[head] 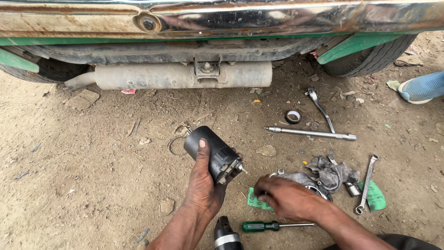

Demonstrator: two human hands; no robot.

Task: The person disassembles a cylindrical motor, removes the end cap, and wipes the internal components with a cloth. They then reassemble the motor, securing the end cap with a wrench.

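My left hand (204, 185) grips a black cylindrical motor housing (213, 154), held tilted above the dirt with its open end toward the lower right. My right hand (284, 196) reaches down with bent fingers onto small parts lying on a green paper scrap (252, 200), next to a grey rag (329, 172); what the fingers pinch is hidden. A green-handled screwdriver (268, 226) lies just below the right hand. A black and silver cylindrical part (226, 235) sits near my left forearm at the frame's bottom.
A vehicle's rusty bumper (222, 18), its muffler (182, 75) and a rear tyre (370, 58) fill the top. A long socket bar (312, 133), a curved wrench (320, 106), a tape roll (293, 116) and a spanner (366, 183) lie on the dirt. A person's blue shoe (423, 87) is at right.
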